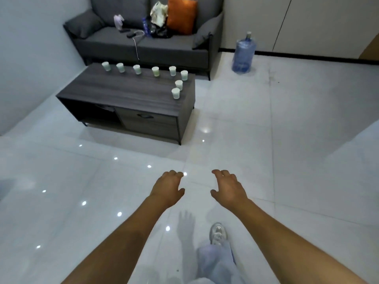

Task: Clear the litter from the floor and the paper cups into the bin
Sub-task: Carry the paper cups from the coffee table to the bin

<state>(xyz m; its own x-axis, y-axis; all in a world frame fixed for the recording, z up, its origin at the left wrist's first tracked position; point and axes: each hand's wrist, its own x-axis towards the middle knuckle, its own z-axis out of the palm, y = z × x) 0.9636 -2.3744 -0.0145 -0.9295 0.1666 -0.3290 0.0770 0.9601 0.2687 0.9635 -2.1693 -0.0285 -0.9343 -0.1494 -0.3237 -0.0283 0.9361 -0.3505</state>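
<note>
Both arms reach forward over the glossy floor (266, 160), the left hand (169, 186) and right hand (228, 188) both loose and spread, holding nothing. The paper cups (155, 71) stand upright on the dark tabletop (123, 87) ahead, eight by my count, in a row along the far edge that turns down the right side. No bin in sight and no litter I can make out on the floor. Best play looks like walking up and nesting the cups into one stack, checking first for liquid.
</note>
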